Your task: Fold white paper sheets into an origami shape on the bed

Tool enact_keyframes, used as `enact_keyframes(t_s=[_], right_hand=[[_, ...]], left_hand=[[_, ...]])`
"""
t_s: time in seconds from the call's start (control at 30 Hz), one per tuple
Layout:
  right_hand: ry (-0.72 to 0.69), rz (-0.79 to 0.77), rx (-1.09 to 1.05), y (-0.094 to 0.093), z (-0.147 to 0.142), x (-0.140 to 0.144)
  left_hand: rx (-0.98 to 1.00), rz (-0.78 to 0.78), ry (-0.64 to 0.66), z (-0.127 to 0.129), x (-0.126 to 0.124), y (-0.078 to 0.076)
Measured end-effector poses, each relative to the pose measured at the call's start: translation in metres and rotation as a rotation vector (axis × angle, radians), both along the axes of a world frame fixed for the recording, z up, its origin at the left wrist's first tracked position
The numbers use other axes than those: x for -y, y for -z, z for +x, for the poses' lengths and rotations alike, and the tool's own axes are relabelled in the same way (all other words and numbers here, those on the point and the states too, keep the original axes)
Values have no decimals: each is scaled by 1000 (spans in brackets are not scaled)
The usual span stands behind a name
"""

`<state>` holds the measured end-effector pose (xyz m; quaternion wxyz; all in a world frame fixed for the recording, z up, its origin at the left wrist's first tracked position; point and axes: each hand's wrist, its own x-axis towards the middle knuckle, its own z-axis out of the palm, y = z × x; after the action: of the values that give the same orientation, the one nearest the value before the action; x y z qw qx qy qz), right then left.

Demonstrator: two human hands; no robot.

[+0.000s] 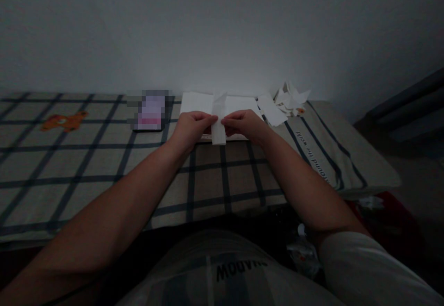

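A narrow folded strip of white paper (218,132) stands upright between my hands, over the middle of a white sheet or pad (197,102). My left hand (192,128) pinches the strip's left edge between thumb and forefinger. On the opposite edge, the thumb and forefinger of my right hand (248,123) are closed in the same way. The lower end of the strip hangs just past the near edge of the pad. My other fingers are curled and partly hidden behind the hands.
Left of the pad lies a phone-like device (151,111), its surroundings blurred. Crumpled white paper (289,97) and a flat paper piece (272,109) lie to the right. A checked cloth (208,171) covers the surface, which meets a wall (222,28) behind. Bags (388,222) sit low at right.
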<state>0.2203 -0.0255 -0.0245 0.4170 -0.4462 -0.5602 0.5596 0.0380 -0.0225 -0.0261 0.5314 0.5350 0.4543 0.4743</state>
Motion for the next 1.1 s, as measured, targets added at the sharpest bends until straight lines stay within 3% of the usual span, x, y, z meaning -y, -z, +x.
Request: enact_keyframes(t_s=[0.1,0.27,0.43,0.7,0.93,1.03,1.1], right_hand=[[17,35,20,0,0,1],[79,88,49,0,2,0],[103,108,76,0,4,0],[95,122,43,2,0,0],[63,19,24,3,-1,-1],[79,53,44,4,0,-1],[110,74,47,3,0,-1]], left_hand=[[28,-11,24,0,-1,2],[86,-111,195,0,-3,2],[194,-221,279,0,-4,1],[92,-126,140,-1,-5,5],[-96,47,-23,-1,-5,2],[-59,23,-10,-1,-4,1],[9,-28,66,0,-3,0]])
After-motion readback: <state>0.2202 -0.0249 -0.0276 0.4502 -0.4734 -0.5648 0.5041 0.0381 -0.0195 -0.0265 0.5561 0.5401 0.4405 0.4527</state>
